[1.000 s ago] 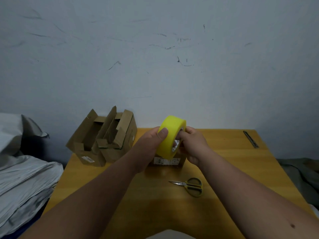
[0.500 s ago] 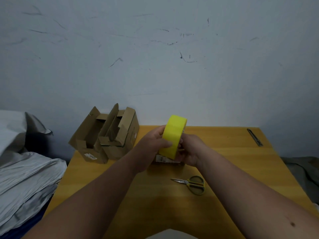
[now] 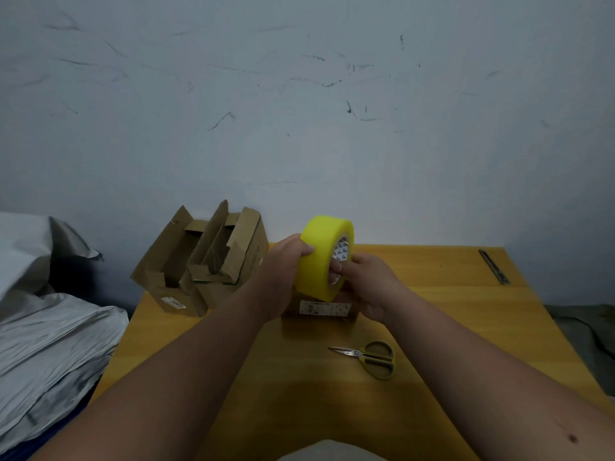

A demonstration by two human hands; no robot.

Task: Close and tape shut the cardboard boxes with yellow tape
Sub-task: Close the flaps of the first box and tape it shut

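Tape roll (image 3: 319,257), yellow and standing on edge, is hovering above a small closed box (image 3: 324,309) on the table (image 3: 432,314). Left hand (image 3: 283,271) is gripping its outer band, thumb on top. Right hand (image 3: 369,287) is pinching at the core side, fingertips (image 3: 336,266) hooking into the hole. Scissors (image 3: 372,357) are lying nearby; two open boxes (image 3: 203,261) are sitting at left.

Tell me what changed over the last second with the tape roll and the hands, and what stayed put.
The yellow tape roll turned slightly, so its printed core now shows. The left hand still grips its outer band; the right hand's fingers moved onto the core side. The two open boxes, the box under the roll and the scissors stayed put.
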